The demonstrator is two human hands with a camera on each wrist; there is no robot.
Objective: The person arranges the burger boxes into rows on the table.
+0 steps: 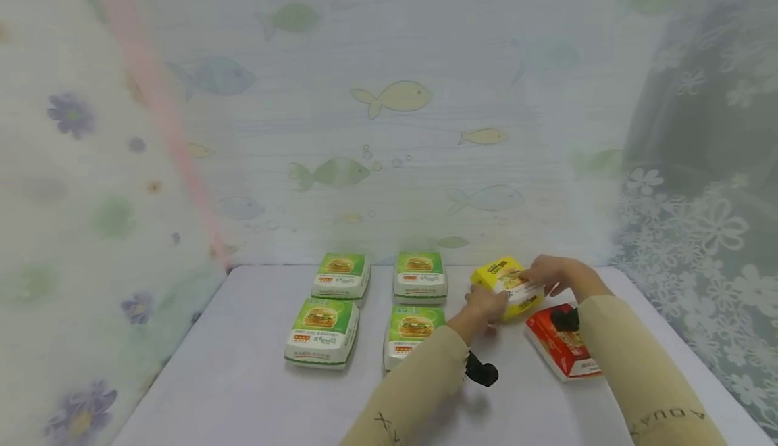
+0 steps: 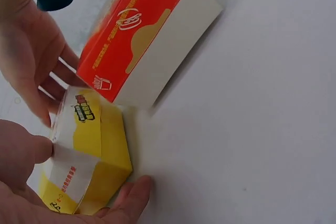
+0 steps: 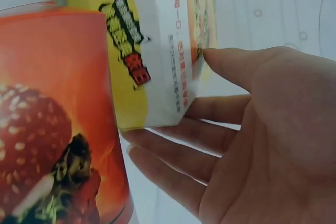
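Both hands hold a yellow-and-white burger box [image 1: 497, 271] at the back right of the table, tilted in the head view. My left hand [image 1: 488, 303] grips its near left side; in the left wrist view the thumb [image 2: 39, 148] lies on the lid and the fingers [image 2: 137, 195] curl along the lower side. At the opposite end is my right hand [image 1: 562, 276]. Its thumb [image 3: 226, 64] rests at the lid's edge and its fingers [image 3: 173, 169] reach around the end, partly hidden by the box. Close in front sits a red burger box [image 1: 550, 341], below the right wrist.
Several green-and-white burger boxes stand in two rows on the left and middle: a back left box [image 1: 339, 277], a front left box [image 1: 322, 331], a back middle box [image 1: 419, 277] and a front middle box [image 1: 408, 319], partly behind the left sleeve. Fish-patterned curtain [image 1: 389, 162] borders the white table [image 1: 213, 365].
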